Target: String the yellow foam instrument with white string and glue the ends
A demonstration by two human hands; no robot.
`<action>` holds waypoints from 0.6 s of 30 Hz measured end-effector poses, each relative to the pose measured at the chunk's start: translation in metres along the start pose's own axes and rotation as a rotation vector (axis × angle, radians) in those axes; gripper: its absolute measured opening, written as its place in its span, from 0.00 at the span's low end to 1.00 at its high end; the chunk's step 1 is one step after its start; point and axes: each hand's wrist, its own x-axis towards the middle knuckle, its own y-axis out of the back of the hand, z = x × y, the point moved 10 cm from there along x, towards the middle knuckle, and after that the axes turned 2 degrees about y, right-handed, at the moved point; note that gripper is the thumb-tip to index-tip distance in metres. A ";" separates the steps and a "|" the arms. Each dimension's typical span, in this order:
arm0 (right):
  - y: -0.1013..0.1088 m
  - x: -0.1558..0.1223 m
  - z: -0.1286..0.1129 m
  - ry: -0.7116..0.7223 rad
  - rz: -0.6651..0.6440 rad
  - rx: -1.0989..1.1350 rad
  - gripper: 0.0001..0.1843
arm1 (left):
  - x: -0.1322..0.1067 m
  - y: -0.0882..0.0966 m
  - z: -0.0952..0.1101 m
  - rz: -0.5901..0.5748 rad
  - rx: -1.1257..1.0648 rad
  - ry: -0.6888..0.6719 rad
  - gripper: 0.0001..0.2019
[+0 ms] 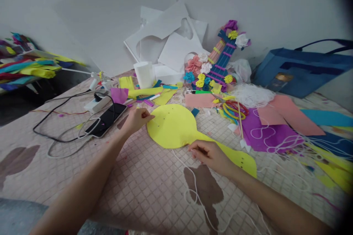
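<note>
A yellow guitar-shaped foam cutout (176, 126) lies flat on the quilted surface, with small holes in its round body and at its far end. My left hand (136, 118) pinches the left edge of the round body, fingers closed. My right hand (209, 154) rests at the cutout's narrow neck, fingers closed on a white string (193, 191) that trails in loops toward me over the quilt.
A phone (106, 119) and power strip (97, 103) with cables lie left. Behind are a white cup (143, 74), white foam boards (168, 40), a decorated guitar model (217, 66), coloured foam sheets (275, 125), rubber bands (234, 110) and a blue bag (303, 68).
</note>
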 end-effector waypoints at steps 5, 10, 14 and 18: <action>-0.001 0.000 0.001 0.010 -0.002 0.005 0.10 | 0.002 -0.008 -0.008 -0.066 -0.094 0.057 0.21; 0.000 -0.001 -0.001 0.005 -0.004 0.013 0.09 | 0.001 -0.015 -0.010 -0.124 -0.265 0.147 0.19; 0.000 -0.001 0.000 0.005 -0.003 0.007 0.10 | -0.003 -0.025 -0.009 -0.144 -0.448 0.222 0.18; 0.000 -0.001 0.000 0.003 -0.004 -0.006 0.09 | -0.007 -0.039 -0.009 -0.179 -0.580 0.283 0.20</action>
